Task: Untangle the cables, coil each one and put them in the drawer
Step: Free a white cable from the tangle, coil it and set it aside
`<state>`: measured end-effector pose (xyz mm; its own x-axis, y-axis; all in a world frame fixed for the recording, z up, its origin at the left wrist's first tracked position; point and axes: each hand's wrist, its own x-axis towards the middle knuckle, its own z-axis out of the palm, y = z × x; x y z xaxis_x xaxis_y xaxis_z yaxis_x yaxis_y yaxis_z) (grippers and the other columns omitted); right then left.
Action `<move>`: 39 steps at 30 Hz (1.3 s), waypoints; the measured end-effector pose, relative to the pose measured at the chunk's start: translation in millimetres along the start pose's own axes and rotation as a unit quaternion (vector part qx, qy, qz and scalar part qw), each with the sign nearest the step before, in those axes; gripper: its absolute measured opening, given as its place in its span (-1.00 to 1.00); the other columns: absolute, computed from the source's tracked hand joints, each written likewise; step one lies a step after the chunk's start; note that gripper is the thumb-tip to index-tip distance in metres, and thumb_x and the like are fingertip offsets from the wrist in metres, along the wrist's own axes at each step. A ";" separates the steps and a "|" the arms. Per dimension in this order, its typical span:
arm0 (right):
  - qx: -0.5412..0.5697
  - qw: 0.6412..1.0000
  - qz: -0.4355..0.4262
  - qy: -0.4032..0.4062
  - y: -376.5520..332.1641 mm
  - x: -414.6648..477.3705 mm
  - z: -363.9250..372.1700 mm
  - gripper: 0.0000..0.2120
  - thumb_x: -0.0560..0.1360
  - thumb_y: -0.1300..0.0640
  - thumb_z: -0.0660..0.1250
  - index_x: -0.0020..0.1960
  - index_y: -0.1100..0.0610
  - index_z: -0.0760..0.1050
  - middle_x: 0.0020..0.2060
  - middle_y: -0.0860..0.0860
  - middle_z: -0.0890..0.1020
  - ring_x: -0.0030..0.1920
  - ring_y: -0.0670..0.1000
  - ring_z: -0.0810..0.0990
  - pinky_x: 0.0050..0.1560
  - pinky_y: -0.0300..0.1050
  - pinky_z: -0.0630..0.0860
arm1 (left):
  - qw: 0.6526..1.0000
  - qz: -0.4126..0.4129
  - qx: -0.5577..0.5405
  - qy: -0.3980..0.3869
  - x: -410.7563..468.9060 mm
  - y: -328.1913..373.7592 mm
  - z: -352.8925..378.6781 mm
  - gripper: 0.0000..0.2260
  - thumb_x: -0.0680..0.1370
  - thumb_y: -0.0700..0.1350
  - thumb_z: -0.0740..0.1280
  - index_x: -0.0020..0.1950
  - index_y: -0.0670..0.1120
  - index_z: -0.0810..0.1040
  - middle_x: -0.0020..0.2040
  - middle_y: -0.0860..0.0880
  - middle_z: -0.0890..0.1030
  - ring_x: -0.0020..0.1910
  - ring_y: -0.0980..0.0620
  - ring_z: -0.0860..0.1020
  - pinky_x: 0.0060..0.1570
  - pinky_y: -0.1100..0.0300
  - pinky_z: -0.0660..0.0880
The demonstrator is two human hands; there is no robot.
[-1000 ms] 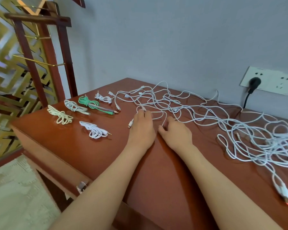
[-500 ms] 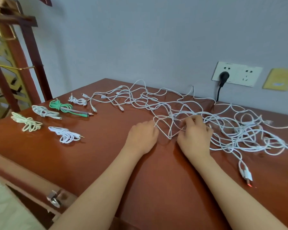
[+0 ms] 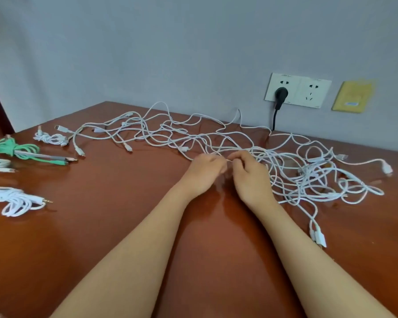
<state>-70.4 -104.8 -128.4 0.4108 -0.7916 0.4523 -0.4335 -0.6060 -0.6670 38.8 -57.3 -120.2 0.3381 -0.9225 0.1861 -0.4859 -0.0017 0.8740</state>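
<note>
The left hand [image 3: 203,174] and right hand [image 3: 251,177] are moving together now, both pinching one thin white cable [image 3: 228,159] in the big tangle [image 3: 308,171]. They are starting to pick it loose.

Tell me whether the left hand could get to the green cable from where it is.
Probably yes: the green cable lies in the open, left of the left hand, only bare table between. The hand must first release the white tangle it pinches.

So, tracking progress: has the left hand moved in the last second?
Yes: the left hand moved right, away from the coiled green cable, toward the wall socket.
</note>
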 end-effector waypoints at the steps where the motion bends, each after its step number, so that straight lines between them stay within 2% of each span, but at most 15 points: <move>1: -0.013 1.000 0.010 0.017 2.0 3.0 0.0 -0.82 0.56 0.18 0.13 -0.09 0.11 0.50 -0.19 0.03 0.59 -0.10 0.08 0.51 -0.17 -0.13 0.26 | 0.995 -0.032 -0.091 0.015 5.1 -0.8 -2.2 -0.62 0.53 -0.25 0.10 -0.50 -0.07 0.34 -0.57 0.05 0.32 -0.57 0.17 0.27 -0.47 0.29 0.27; 3: -0.015 0.999 0.012 0.050 2.9 5.3 -0.3 -0.72 0.55 0.16 0.17 -0.34 0.05 0.34 -0.39 -0.04 0.48 -0.26 0.01 0.43 -0.27 -0.12 0.21 | 0.936 -0.106 -0.330 0.059 10.8 0.6 -8.1 -0.63 0.53 -0.27 0.04 -0.48 -0.07 0.27 -0.64 0.10 0.19 -0.67 0.19 0.12 -0.61 0.35 0.13; 5: 0.023 0.998 0.010 0.064 2.1 5.5 -0.8 -0.64 0.55 0.16 0.21 -0.42 0.04 0.31 -0.49 -0.05 0.37 -0.39 -0.11 0.37 -0.34 -0.24 0.25 | 0.901 -0.109 -0.413 0.072 11.9 -2.6 -12.9 -0.70 0.54 -0.24 0.02 -0.40 -0.09 0.25 -0.65 0.10 0.17 -0.68 0.17 0.10 -0.59 0.33 0.12; 8: 0.131 0.986 0.007 0.103 2.0 6.5 -1.0 -0.71 0.57 0.15 0.22 -0.31 0.19 0.48 -0.43 0.03 0.51 -0.37 -0.15 0.39 -0.22 -0.26 0.33 | 0.923 -0.083 -0.375 0.009 9.3 -2.6 -6.7 -0.74 0.54 -0.27 0.03 -0.32 -0.14 0.35 -0.63 0.08 0.26 -0.65 0.16 0.17 -0.58 0.33 0.17; 13: 0.237 0.967 -0.002 0.090 -3.1 2.9 8.6 -0.69 0.61 0.17 0.14 -0.27 -0.01 0.46 -0.55 -0.13 0.53 -0.46 -0.13 0.48 -0.28 -0.19 0.44 | 0.927 -0.098 -0.349 -0.095 2.8 7.0 -1.4 -0.76 0.59 -0.18 0.07 -0.25 -0.11 0.40 -0.60 0.08 0.21 -0.65 0.15 0.12 -0.56 0.34 0.12; 18: 0.207 0.976 0.009 0.065 -8.5 2.5 10.7 -0.72 0.59 0.12 0.19 -0.28 -0.01 0.49 -0.43 -0.07 0.56 -0.39 -0.13 0.54 -0.29 -0.24 0.45 | 0.919 -0.078 -0.382 -0.061 -0.4 9.0 3.1 -0.68 0.63 0.09 0.05 -0.11 -0.09 0.42 -0.42 0.01 0.39 -0.59 0.14 0.27 -0.60 0.36 0.24; 21: 0.171 0.985 0.022 0.016 -6.7 2.8 9.7 -0.66 0.58 0.10 0.19 -0.36 0.09 0.45 -0.48 -0.02 0.51 -0.40 -0.03 0.47 -0.28 -0.12 0.40 | 0.926 -0.048 -0.368 -0.071 -0.5 11.0 8.4 -0.60 0.64 0.11 -0.06 0.07 -0.09 0.47 -0.29 0.03 0.54 -0.34 0.12 0.50 -0.31 0.24 0.47; 23: 0.132 0.991 0.021 -0.010 -6.6 2.2 10.0 -0.60 0.58 0.13 0.17 -0.43 0.15 0.37 -0.56 -0.07 0.44 -0.45 -0.08 0.37 -0.33 -0.11 0.29 | 0.946 -0.021 -0.320 -0.040 2.0 7.9 13.9 -0.61 0.67 0.02 -0.06 0.02 -0.10 0.51 -0.13 0.01 0.58 -0.07 0.06 0.56 0.09 0.11 0.47; 24: 0.132 0.991 0.023 -0.017 -7.3 1.6 10.0 -0.58 0.57 0.14 0.17 -0.47 0.14 0.32 -0.62 -0.08 0.40 -0.48 -0.12 0.34 -0.36 -0.12 0.26 | 0.954 -0.019 -0.299 -0.017 3.2 6.3 15.8 -0.63 0.67 -0.02 -0.03 -0.05 -0.09 0.53 -0.11 -0.01 0.59 -0.02 0.01 0.55 0.18 0.06 0.44; 26: 0.162 0.986 0.027 -0.036 -8.2 1.5 9.5 -0.56 0.56 0.16 0.17 -0.50 0.05 0.28 -0.64 -0.14 0.40 -0.52 -0.17 0.36 -0.35 -0.16 0.28 | 0.952 -0.037 -0.300 0.036 5.7 6.3 14.9 -0.61 0.66 -0.07 0.05 -0.24 -0.05 0.57 -0.23 -0.02 0.59 -0.12 -0.04 0.55 0.11 0.02 0.45; 28: 0.192 0.978 0.028 -0.078 -12.0 0.2 10.7 -0.63 0.56 0.14 0.19 -0.42 -0.01 0.37 -0.56 -0.19 0.48 -0.51 -0.25 0.44 -0.32 -0.22 0.33 | 0.925 -0.071 -0.363 0.081 9.3 7.9 8.2 -0.52 0.66 -0.05 0.08 -0.41 -0.08 0.54 -0.40 -0.01 0.57 -0.29 -0.01 0.53 -0.07 0.05 0.49; 31: 0.195 0.976 0.027 -0.096 -14.2 -0.9 14.1 -0.73 0.54 0.13 0.22 -0.34 -0.01 0.44 -0.62 -0.12 0.46 -0.59 -0.17 0.39 -0.38 -0.22 0.29 | 0.856 -0.091 -0.489 0.137 12.5 8.0 -7.1 -0.57 0.67 -0.07 0.03 -0.37 -0.14 0.37 -0.52 0.00 0.55 -0.39 0.07 0.53 -0.28 0.22 0.51; 32: 0.204 0.975 0.029 -0.086 -14.3 -0.5 13.5 -0.72 0.54 0.13 0.23 -0.35 -0.01 0.45 -0.63 -0.13 0.46 -0.57 -0.18 0.39 -0.35 -0.22 0.28 | 0.849 -0.090 -0.499 0.150 13.0 5.5 -11.7 -0.60 0.67 -0.08 0.01 -0.32 -0.15 0.38 -0.49 -0.01 0.58 -0.37 0.08 0.55 -0.30 0.27 0.53; 36: 0.218 0.970 0.013 -0.103 -13.2 0.0 10.2 -0.74 0.58 0.20 0.17 -0.20 -0.03 0.50 -0.62 -0.11 0.43 -0.56 -0.18 0.35 -0.37 -0.26 0.29 | 0.867 -0.108 -0.463 0.150 11.0 3.5 -14.4 -0.63 0.68 -0.09 -0.05 -0.14 -0.15 0.48 -0.26 -0.11 0.59 -0.44 0.09 0.60 -0.44 0.31 0.53; 39: 0.218 0.967 -0.004 -0.132 -13.9 -1.4 10.7 -0.77 0.59 0.24 0.13 -0.08 0.07 0.54 -0.56 -0.07 0.46 -0.55 -0.11 0.39 -0.33 -0.28 0.35 | 0.869 -0.125 -0.427 0.217 17.1 1.0 -18.3 -0.69 0.65 -0.18 0.01 -0.19 -0.16 0.45 -0.31 -0.08 0.52 -0.51 0.09 0.54 -0.49 0.30 0.52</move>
<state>-56.4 -94.4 -126.1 0.6287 -0.7048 0.3287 -0.0740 -0.4750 -0.8769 58.9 -66.0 -108.0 0.7085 -0.7024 -0.0685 0.3600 0.2762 0.8912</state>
